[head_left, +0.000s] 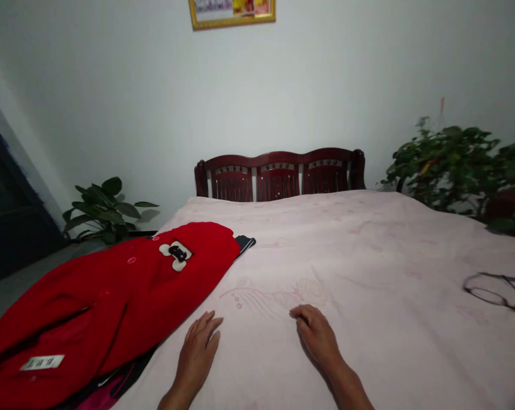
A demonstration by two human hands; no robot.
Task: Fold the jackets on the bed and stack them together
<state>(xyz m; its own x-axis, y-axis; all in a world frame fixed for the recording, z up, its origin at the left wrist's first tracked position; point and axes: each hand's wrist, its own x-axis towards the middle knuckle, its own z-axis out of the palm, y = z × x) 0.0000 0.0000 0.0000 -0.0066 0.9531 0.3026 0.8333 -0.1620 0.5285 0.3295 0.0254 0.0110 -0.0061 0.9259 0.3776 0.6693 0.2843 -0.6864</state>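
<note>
My left hand (199, 347) rests on the pale pink bedsheet (266, 353), fingers stretched out and slightly apart, holding nothing. To its left lies a red garment (142, 290) with pink buttons, a black-and-white patch and a white label; a small gap separates it from the hand. Dark and magenta clothes (112, 384) show from under the red one, and a dark navy edge with white stripes (245, 244) sticks out at its far end. My right hand (316, 333) lies on the sheet with its fingers curled in; the fingertips are partly hidden, and no object shows in it.
Black-framed glasses (492, 296) lie on the sheet at the right edge. Behind the cloth stands a dark red wooden backrest (278, 173). Leafy plants flank it at left (103, 208) and right (449, 165). A gold-framed picture (235, 23) hangs on the wall.
</note>
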